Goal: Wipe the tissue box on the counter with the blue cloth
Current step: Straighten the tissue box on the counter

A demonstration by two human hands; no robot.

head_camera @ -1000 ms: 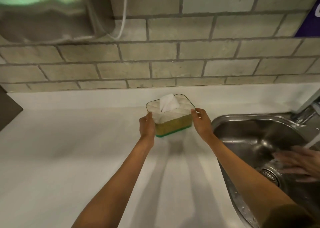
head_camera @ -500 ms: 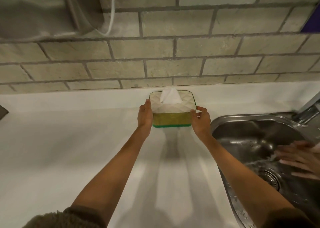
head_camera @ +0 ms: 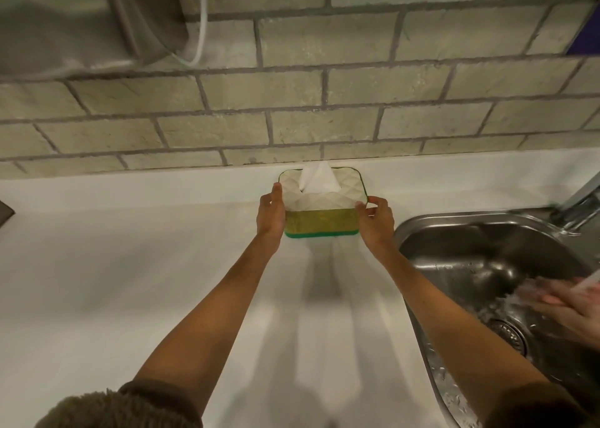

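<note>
Both hands, left hand and right hand, each had a grip pinching an end of the tissue box, far back on the white table by the wall. No blue cloth showed; whether wiping was done could not be judged.

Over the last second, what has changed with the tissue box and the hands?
The tissue box, held between the left hand and right hand, went from skewed to square and back toward the brick wall. Both hands stayed on its ends. No blue cloth is in view. Another person's hands remain under running water in the sink.
</note>
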